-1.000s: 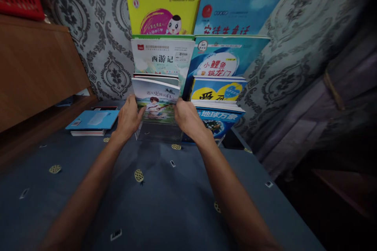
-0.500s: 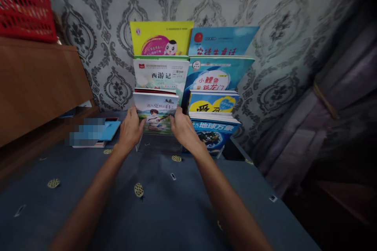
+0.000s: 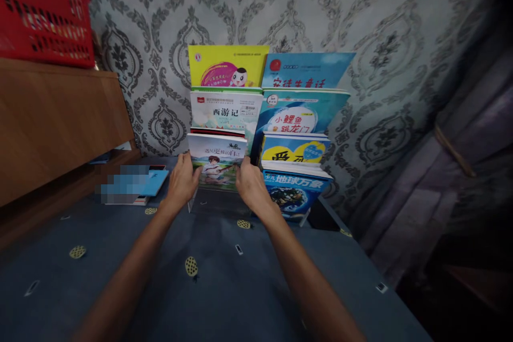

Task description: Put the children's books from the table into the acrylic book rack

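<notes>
My left hand (image 3: 182, 180) grips the left edge of a picture-covered book (image 3: 218, 160), thumb on its front. On the opposite edge, my right hand (image 3: 252, 184) holds it the same way. The book leans upright in the front left of a tiered stand (image 3: 224, 203) that looks clear or dark. Behind it rise a white book (image 3: 226, 109) and a yellow book (image 3: 228, 64). In the right column stand a dark blue book with a globe (image 3: 288, 197), a yellow-and-blue book (image 3: 280, 154), a teal book (image 3: 300, 112) and a blue book (image 3: 308, 69).
A small pile of blue-covered books (image 3: 154, 183) lies to the left on the dark blue cloth (image 3: 216, 299). Further left are a wooden cabinet (image 3: 60, 123) and a red basket (image 3: 48, 16) on top. Patterned wallpaper (image 3: 168, 53) backs the stand; a tied curtain (image 3: 436, 192) hangs at right.
The view has shifted, so the stand and books sit slightly lower and further right. Both hands keep their hold on the front left book, which shows no clear movement within the stand.
</notes>
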{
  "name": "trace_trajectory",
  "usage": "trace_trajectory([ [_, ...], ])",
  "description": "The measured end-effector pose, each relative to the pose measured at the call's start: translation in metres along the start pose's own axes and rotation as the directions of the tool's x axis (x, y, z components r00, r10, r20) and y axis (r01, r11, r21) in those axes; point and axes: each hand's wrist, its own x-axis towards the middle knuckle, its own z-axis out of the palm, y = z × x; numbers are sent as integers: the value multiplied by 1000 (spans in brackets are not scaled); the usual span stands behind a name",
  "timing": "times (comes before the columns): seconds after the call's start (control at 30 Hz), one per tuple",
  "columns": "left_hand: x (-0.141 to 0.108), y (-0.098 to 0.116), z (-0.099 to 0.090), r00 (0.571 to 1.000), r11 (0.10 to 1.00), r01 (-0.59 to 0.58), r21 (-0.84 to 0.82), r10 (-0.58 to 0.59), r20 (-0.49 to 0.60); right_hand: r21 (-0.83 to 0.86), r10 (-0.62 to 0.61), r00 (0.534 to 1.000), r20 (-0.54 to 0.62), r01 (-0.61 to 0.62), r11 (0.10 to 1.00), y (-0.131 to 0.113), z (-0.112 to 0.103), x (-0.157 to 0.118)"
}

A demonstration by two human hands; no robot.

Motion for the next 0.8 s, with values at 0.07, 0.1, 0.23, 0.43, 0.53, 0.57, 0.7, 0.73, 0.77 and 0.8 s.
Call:
trace_trajectory([
  [0.07, 1, -2, 0, 1000, 1000, -2, -18, 2, -5, 5, -16, 1000, -13, 16, 1000, 0, 2, 0],
  [0.1, 2, -3, 0, 1000, 1000, -4, -31, 4, -8, 5, -20, 1000, -15, 20, 1000, 0, 3, 0],
  [0.23, 3, -5, -1, 1000, 996, -3, -88, 2, -14, 9, -5, 1000, 24, 5, 1000, -2, 0, -1],
  [0.43, 3, -4, -3, 1000, 991, 29, -128, -30, -3, 3, -15, 1000, 4, 15, 1000, -5, -1, -3],
  [0.53, 2, -3, -2, 1000, 992, 14, -122, -16, -12, -29, -14, 1000, -17, 13, 999, -6, 2, -4],
  [0.57, 2, -2, -1, 1000, 994, 2, -113, -4, -20, -41, -14, 1000, -23, 13, 999, -6, 3, -4],
  [0.7, 2, 1, 2, 999, 998, 7, -69, -10, -36, -69, -9, 1000, -23, 7, 998, -5, 6, -3],
  [0.73, 3, 2, 2, 999, 998, 13, -65, -16, -34, -70, -6, 1000, -23, 4, 998, -4, 7, -2],
  [0.77, 3, 3, 3, 999, 998, 16, -63, -18, -31, -71, -4, 1000, -25, 3, 998, -4, 8, -2],
  [0.8, 3, 4, 3, 999, 998, 17, -60, -19, -30, -72, -3, 999, -34, 1, 997, -3, 9, -2],
])
